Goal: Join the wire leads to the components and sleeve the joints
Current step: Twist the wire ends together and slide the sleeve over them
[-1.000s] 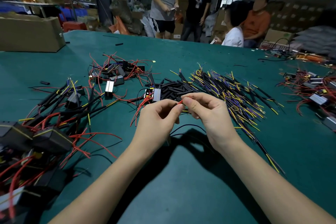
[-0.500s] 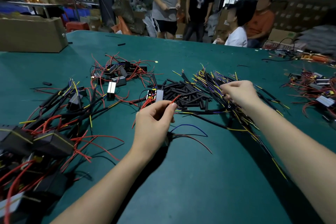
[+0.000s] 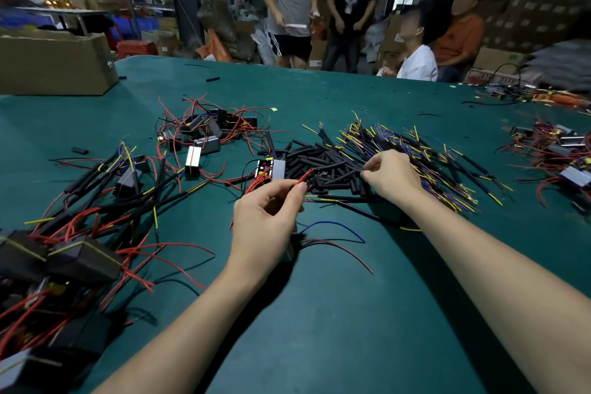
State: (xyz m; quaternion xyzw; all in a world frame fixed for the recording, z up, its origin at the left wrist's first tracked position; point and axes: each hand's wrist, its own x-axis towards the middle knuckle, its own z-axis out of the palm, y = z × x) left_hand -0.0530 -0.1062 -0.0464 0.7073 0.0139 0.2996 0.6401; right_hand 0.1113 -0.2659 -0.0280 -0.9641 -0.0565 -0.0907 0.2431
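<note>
Right now the left hand (image 3: 267, 217) pinches a red wire (image 3: 305, 176) between thumb and forefinger, the wire's tip poking up and away from the fingertips toward the pile of black sleeves (image 3: 323, 163). That pile serves as the landmark: it lies on the green table (image 3: 319, 329) just beyond both hands. The right hand (image 3: 388, 174) reaches over the pile's right edge, its fingers curled and pinched together at a black sleeve piece; exactly what it grips is too small to tell for sure. Touching the pile's left edge stands a small silver component (image 3: 279, 169) with red leads. To the right of the pile, running into it, spreads a heap of black wires with yellow and blue ends (image 3: 425, 163). Nearer than the pile, under the left wrist, a blue wire (image 3: 335, 225) and another red wire (image 3: 339, 248) curve across the table. Left of the pile and farther back sits a cluster of components with red wires (image 3: 204, 131). Far left of the pile, near the table's edge, lie larger black blocks tangled in red leads (image 3: 80, 259). Well right of the pile is another tangle of components (image 3: 563, 157).
</note>
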